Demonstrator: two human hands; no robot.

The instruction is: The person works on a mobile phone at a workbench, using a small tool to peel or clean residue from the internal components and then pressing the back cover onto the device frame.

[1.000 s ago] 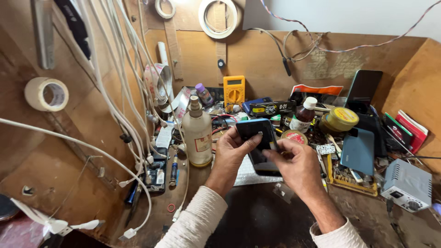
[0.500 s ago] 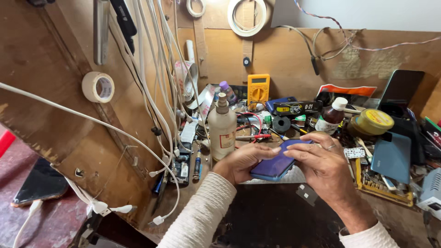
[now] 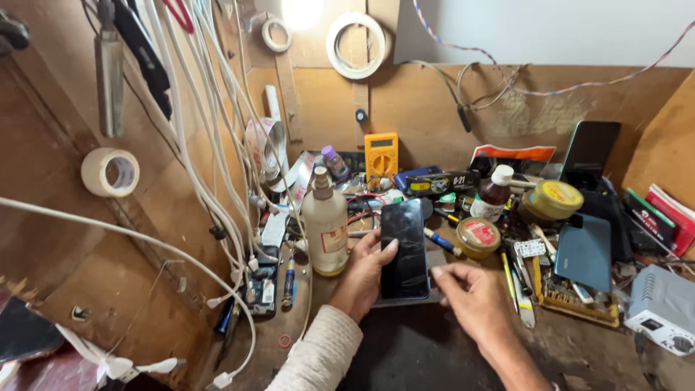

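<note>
Now the phone (image 3: 405,250) stands dark screen up, where half a second ago its blue back faced me. My left hand (image 3: 365,275) clamps its left edge, thumb over the glass. My right hand (image 3: 470,298) sits just right of it, fingers curled together, fingertips at the phone's lower right corner. Left of the hands, a spray bottle (image 3: 325,224); right, a round tin (image 3: 478,236); far back, a yellow multimeter (image 3: 381,155).

yellow multimeter (image 3: 381,154); spray bottle (image 3: 325,225); tape roll (image 3: 109,172) on wall
</note>
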